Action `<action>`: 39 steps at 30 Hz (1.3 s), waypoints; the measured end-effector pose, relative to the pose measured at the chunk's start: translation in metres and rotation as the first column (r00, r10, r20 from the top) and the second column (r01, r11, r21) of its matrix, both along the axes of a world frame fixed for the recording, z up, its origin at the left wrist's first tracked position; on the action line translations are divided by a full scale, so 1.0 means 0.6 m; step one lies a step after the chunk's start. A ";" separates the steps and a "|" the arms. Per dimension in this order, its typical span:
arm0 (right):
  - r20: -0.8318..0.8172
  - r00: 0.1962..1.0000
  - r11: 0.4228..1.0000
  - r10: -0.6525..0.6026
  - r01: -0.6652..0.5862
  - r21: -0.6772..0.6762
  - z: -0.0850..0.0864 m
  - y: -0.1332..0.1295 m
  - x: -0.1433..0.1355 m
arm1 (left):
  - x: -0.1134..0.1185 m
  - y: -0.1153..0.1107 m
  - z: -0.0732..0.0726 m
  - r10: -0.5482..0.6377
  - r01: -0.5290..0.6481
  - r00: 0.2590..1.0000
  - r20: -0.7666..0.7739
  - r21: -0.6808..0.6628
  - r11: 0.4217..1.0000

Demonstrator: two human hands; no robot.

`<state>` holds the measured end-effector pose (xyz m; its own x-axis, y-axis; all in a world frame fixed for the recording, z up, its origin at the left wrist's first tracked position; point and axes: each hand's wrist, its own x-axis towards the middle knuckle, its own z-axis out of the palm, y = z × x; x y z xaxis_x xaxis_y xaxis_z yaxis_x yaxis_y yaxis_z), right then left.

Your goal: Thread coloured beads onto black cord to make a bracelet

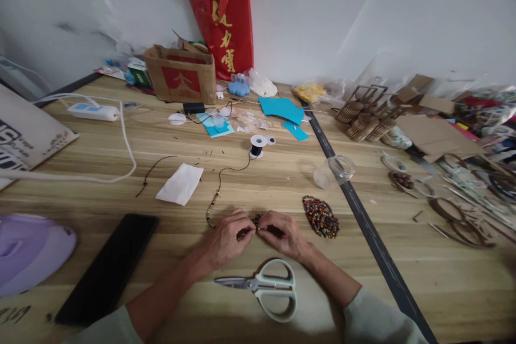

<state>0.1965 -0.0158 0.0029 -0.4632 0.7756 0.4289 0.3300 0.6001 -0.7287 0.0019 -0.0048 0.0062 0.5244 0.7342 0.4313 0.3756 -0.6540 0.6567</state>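
A black cord [235, 168] runs from a white spool [257, 147] toward me, with a row of small multicoloured beads [210, 208] threaded on its near part. That strand passes under my left hand [231, 234], whose thumb and forefinger are pinched together on the cord's end. My right hand [283, 232] pinches a small bead close to the left fingertips; the tips nearly touch. A few loose beads [257, 219] lie just behind the fingers. To the right sits a coiled heap of bead strands [321, 217]. Scissors [275, 287] with pale green handles lie in front of my hands.
A black phone [108, 269] and a purple iron-like object [34, 252] are at left. A white paper packet [180, 184] lies behind my left hand. A clear plastic jar [334, 171] lies right of the spool. At the back stand a cardboard box [181, 78] and a red bag [226, 21].
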 end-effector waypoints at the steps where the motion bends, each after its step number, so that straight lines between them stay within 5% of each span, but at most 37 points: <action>1: 0.004 1.000 1.000 0.002 -0.002 0.001 0.000 0.000 0.000 | 0.000 0.000 0.001 -0.001 0.001 1.000 -0.004 -0.003 1.000; 27: -0.034 0.999 0.999 0.034 -0.034 0.006 0.005 0.001 -0.004 | -0.004 0.006 -0.004 -0.010 0.011 1.000 0.008 -0.037 0.999; 39: -0.024 1.000 1.000 0.005 -0.004 0.015 0.007 0.001 -0.002 | -0.010 0.008 0.002 -0.048 0.048 0.999 0.007 -0.158 0.986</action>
<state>0.1951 -0.0154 0.0070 -0.4559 0.7668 0.4519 0.3096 0.6126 -0.7272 -0.0042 0.0000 0.0076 0.5594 0.7674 0.3134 0.3442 -0.5590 0.7543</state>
